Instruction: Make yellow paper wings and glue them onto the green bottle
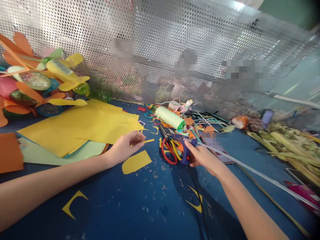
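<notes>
The left hand point(130, 145) pinches a yellow strip point(149, 141) between thumb and finger, near the cut paper point(136, 162); the right hand point(202, 155) is half closed around the purple glue gun point(185, 155); better to pinch lightly and keep the cord point(194, 181) clear.

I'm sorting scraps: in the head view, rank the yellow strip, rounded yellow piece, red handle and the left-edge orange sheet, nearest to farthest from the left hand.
From the left hand:
1. Yellow strip: at its fingertips.
2. Rounded yellow piece: just below it in view.
3. Red handle: to its right.
4. Orange sheet: at the far left.
</notes>
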